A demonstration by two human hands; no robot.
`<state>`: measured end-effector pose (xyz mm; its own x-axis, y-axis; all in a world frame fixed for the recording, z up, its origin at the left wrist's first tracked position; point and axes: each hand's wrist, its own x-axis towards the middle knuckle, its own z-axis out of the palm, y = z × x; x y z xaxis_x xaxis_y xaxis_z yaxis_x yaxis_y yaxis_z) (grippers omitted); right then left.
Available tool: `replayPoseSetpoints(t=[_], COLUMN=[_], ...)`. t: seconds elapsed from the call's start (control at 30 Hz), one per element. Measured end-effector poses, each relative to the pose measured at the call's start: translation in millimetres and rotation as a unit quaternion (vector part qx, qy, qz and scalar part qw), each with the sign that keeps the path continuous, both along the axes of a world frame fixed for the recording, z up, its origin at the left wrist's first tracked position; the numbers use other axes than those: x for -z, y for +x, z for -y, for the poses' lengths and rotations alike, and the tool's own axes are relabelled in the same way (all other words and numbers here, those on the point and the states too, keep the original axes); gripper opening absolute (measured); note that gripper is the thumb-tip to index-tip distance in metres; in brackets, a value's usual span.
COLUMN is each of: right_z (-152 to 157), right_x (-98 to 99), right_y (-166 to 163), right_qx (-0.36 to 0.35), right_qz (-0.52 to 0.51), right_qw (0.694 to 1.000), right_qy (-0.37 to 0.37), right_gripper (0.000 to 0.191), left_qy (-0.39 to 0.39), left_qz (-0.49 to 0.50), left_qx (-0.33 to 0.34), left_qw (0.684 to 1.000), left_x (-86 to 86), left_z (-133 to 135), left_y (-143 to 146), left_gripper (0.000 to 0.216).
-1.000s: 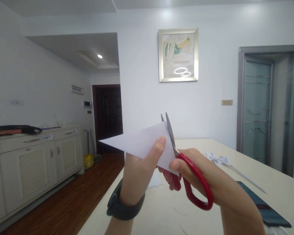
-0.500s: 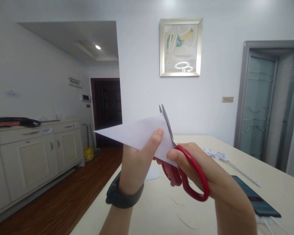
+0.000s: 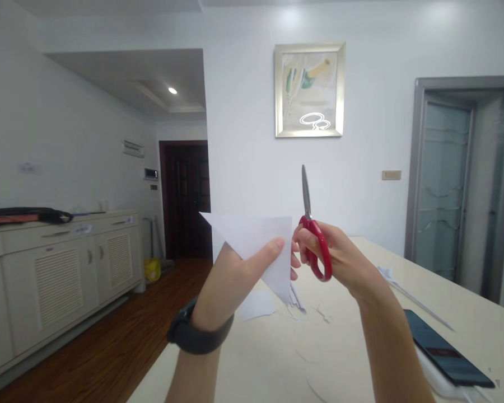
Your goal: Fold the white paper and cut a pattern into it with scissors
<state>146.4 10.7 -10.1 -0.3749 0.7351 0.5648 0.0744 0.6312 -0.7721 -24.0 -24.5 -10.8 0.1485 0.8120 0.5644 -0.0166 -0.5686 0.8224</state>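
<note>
My left hand [image 3: 239,268] pinches a folded white paper triangle [image 3: 258,240] between thumb and fingers, held up above the table. A dark watch band sits on that wrist. To its right, my right hand [image 3: 334,257] grips red-handled scissors [image 3: 313,235] with the blades closed and pointing straight up. The scissors are just beside the paper's right edge, apart from it.
A cream table [image 3: 277,358] carries paper scraps [image 3: 296,302], a white paper sheet [image 3: 258,305], a folded paper piece [image 3: 388,274] and a dark phone [image 3: 445,350] at the right. A white sideboard [image 3: 59,280] stands left, over a wooden floor.
The scissors have come off the paper, closed and swung upright to the right. The paper triangle has turned, its long point now upper left, and small scraps lie on the table below.
</note>
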Motion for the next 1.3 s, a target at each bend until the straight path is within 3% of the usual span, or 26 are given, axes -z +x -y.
replayPoseSetpoints(t=[0.17,0.3,0.47,0.7,0.83,0.93,1.03,1.3], right_z=[11,20,19,20,20,19,17,21], right_x=[-6.7,-8.6,-7.9,-8.7,-9.7,-9.5,-9.4,-10.9], right_y=[0,0,3,4,5,7,6,4], right_qx=[-0.034,-0.034,-0.027,0.004,0.046,0.042,0.041,0.065], right_qz=[-0.068,-0.098,-0.074,-0.067,-0.071,-0.056,-0.072,-0.111], right_qw=[0.997,0.995,0.997,0.998,0.996,0.998,0.997,0.992], right_qy=[0.017,0.01,0.012,0.013,-0.005,0.0,0.004,0.0], right_gripper=[0.02,0.014,0.009,0.012,0.015,0.018,0.021,0.015], left_qy=[0.001,0.022,0.02,0.023,0.033,0.056,0.061,0.053], left_qz=[-0.067,-0.152,-0.192,-0.202,-0.133,-0.096,-0.115,-0.145], left_qx=[0.059,0.033,0.017,0.018,0.042,0.011,-0.009,0.021], left_qw=[0.996,0.988,0.981,0.979,0.99,0.994,0.991,0.988], left_x=[-4.6,-5.0,-5.1,-8.6,-8.9,-7.3,-7.2,-11.6], left_z=[-4,-5,-4,-9,-12,-12,-11,-7], left_y=[-1,-2,-4,-7,-7,-8,-8,-5], left_gripper=[0.015,0.025,0.031,0.03,0.018,0.014,0.015,0.017])
